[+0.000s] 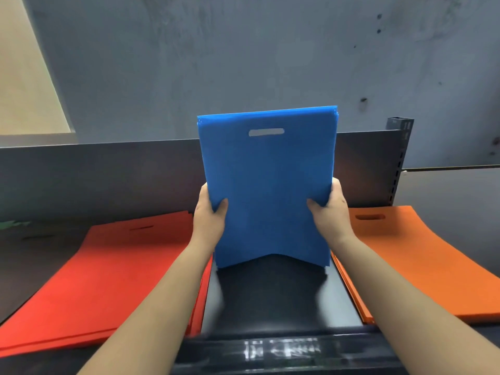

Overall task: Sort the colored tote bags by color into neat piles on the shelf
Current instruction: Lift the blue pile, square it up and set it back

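Upright blue tote bags (267, 190) above the shelf (270, 293), between red pile (113, 277) and orange pile (414, 266)

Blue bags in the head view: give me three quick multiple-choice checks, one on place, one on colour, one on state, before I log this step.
1. Where is the blue stack?
A. Held upright over the bare shelf gap between the two piles
B. Flat on the left pile
C. Lying on the floor

2. What colour is the pile to the person's right?
A. Green
B. Orange
C. Blue

3. How is the blue stack held?
A. Left hand only
B. Right hand only
C. Both hands, one on each side edge

Answers: 1 A, it stands between the red pile and the orange one; 2 B, plainly orange; 3 C, thumbs show on both edges.
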The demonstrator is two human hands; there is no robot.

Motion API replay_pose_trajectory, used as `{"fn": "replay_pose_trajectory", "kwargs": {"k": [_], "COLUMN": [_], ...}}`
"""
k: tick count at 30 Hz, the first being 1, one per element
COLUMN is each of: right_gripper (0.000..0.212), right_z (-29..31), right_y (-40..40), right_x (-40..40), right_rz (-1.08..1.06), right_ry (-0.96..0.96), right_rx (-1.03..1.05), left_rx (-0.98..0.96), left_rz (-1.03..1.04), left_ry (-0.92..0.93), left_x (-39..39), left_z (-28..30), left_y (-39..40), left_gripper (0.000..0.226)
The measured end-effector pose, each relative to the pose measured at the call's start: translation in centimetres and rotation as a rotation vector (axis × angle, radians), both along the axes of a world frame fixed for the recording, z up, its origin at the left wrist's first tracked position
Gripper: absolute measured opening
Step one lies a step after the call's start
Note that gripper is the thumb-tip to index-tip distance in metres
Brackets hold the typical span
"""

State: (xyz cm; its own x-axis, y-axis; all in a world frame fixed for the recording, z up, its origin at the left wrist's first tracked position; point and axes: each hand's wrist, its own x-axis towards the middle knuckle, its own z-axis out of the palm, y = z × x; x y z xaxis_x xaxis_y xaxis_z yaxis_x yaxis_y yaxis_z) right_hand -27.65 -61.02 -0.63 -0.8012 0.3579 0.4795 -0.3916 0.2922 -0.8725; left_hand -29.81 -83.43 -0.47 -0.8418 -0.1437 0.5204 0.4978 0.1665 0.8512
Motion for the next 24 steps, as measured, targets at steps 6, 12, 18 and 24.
{"fn": "replay_pose_trajectory", "kwargs": {"k": [6,12,18,24], "right_gripper": [0.081,0.077,0.084,0.083], "right_z": [-1.7,-1.3,-0.3,-2.4], "right_y": [0.1,-0.4,-0.6,-0.8], "right_x": [1.1,1.1,0.6,1.3], "right_rz": [-0.006,-0.081,-0.048,-0.024], "right_ry": [0.048,0.075,0.08,0.039], "right_rx": [0.091,0.142,0.193,0.176], "left_rx": [0.009,0.003,-0.018,-0.011], "left_rz": [0.018,0.063,0.06,0.06], "left_ry": [0.023,0.013,0.066,0.029], "left_x": [0.4,0.9,0.3,1.3], "left_z": [-0.6,-0.3,0.7,-1.4], "left_y": [0.0,0.3,0.2,0.3], "left_gripper": [0.065,0.056,0.057,0.058]}}
